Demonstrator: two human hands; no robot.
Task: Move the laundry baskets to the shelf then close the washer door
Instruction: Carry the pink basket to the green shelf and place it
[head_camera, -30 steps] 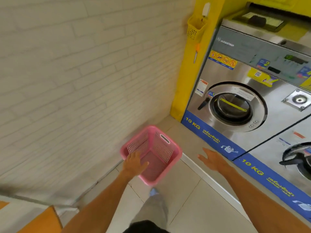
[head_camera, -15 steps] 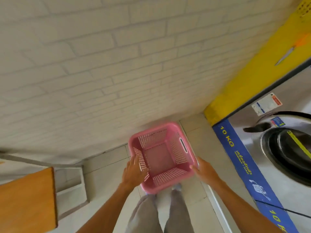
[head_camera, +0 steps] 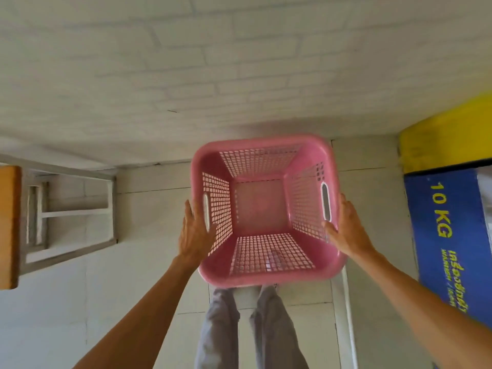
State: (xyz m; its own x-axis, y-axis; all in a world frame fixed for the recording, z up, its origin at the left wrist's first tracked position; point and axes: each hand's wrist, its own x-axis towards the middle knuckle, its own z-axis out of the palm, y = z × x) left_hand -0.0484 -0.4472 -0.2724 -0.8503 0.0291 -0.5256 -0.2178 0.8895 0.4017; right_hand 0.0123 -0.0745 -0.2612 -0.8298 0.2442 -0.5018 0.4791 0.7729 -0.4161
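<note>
Since a moment ago the view has tipped straight down and the pink basket (head_camera: 266, 209) sits larger and squarer in front of the person's legs (head_camera: 253, 328). The left hand (head_camera: 195, 233) and right hand (head_camera: 346, 230) press flat against its opposite sides by the handle slots, holding it above the tiled floor (head_camera: 80, 302), near the wall (head_camera: 186, 75).

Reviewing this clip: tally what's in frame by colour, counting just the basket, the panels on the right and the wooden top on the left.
Pink: 1, the laundry basket
Yellow: 1, the panel
Blue: 1, the 10 KG panel
Orange-brown: 1, the wooden top
Total: 4
</note>
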